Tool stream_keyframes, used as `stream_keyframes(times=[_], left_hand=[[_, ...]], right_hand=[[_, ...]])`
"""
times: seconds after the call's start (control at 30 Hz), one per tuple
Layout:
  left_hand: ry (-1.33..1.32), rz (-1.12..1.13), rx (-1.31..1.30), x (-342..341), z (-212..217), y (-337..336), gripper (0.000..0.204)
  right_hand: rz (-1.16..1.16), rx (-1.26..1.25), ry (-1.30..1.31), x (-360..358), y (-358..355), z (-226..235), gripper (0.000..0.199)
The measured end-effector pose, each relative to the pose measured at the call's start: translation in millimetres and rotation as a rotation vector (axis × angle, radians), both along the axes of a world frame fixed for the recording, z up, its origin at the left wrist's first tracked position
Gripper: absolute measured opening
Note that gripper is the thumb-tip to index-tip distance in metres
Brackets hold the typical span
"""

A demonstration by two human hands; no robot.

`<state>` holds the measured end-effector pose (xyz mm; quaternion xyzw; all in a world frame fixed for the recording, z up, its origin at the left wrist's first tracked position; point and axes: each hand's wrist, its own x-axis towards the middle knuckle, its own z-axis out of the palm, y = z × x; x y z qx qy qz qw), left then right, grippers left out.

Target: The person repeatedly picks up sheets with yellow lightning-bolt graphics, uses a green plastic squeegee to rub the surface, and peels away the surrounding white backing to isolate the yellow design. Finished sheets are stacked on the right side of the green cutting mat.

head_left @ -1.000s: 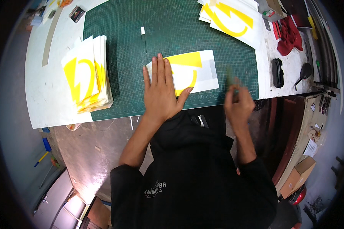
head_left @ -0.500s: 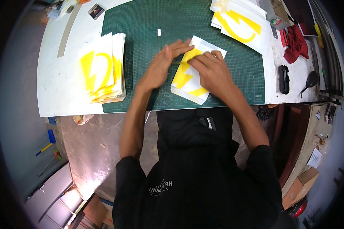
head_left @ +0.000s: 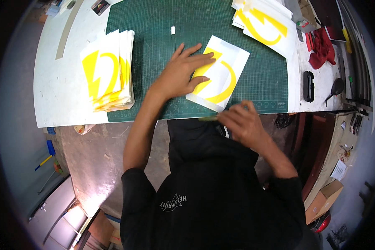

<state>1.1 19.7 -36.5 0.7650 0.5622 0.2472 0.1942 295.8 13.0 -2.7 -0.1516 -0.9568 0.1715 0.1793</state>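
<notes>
A white sheet with a yellow lightning-bolt and curve design (head_left: 227,62) lies tilted on the green cutting mat (head_left: 150,25). My left hand (head_left: 181,73) rests on its left side, fingers spread, with the thumb and fingertips on the yellow bolt. Just off the near edge of the table, my right hand (head_left: 243,125) is in front of my lap, blurred by motion. Its fingers are closed on a thin yellowish strip-like thing (head_left: 208,118) that points left; the blur hides its exact kind.
A stack of similar yellow-printed sheets (head_left: 106,71) sits at the left. More such sheets (head_left: 264,25) lie at the far right. A small white piece (head_left: 173,30) is on the mat. Right of it are a red cloth (head_left: 322,48) and a black case (head_left: 308,86).
My right hand has left the sheet and moved toward me, past the table edge, with the thin thing. My left hand has flattened onto the sheet, uncovering more of the design.
</notes>
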Motion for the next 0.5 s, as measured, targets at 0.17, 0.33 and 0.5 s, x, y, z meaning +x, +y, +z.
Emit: stream_keyframes(times=[0.17,0.33,0.5], left_hand=[[0.234,0.183,0.014,16.3,17.0,-24.9,0.049],[0.153,0.207,0.101,19.7,2.2,-33.6,0.047],[0.08,0.17,0.054,19.5,-3.4,-30.7,0.047]], right_hand=[[-0.128,0.065,0.119,7.9,-21.8,-19.0,0.04],[-0.163,0.085,0.087,-4.4,-2.2,-18.4,0.037],[-0.076,-0.027,0.065,-10.1,41.6,-6.7,0.041]])
